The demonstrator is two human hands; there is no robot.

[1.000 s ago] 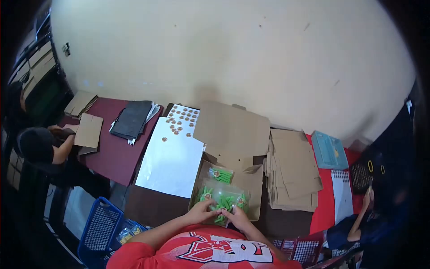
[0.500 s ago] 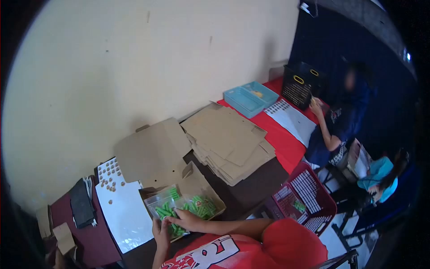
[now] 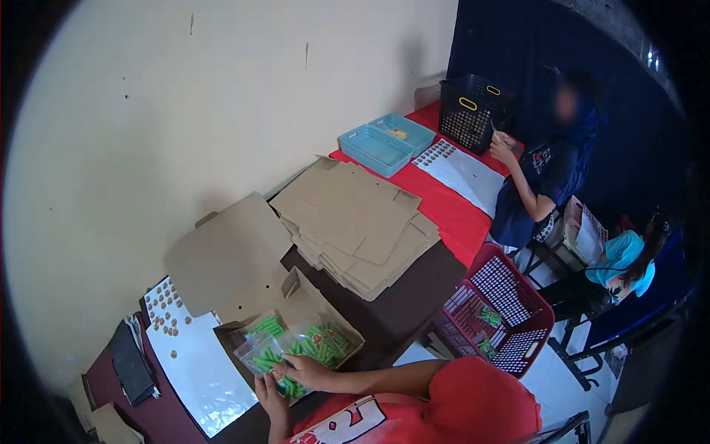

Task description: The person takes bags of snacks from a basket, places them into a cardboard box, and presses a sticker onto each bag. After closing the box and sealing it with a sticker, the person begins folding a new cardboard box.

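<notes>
My left hand is closed on the near edge of a clear plastic bag of green sticks. My right hand lies over the same bag, its fingers bent against the plastic near a small round brownish sticker. The bag is tilted over the near left side of an open cardboard box. Inside that box are more bags of green sticks, one showing a round sticker. What exactly the fingertips pinch is too small to tell.
Left of the box lies a white sticker sheet, with a black folder beyond. Flat cardboard is stacked behind. A maroon basket holds small bags. A co-worker sits by blue trays and a black basket.
The view has shifted, so the surroundings sit further left, and more of the maroon basket's inside shows. Both hands stay on the bag; my right fingers have moved slightly over it.
</notes>
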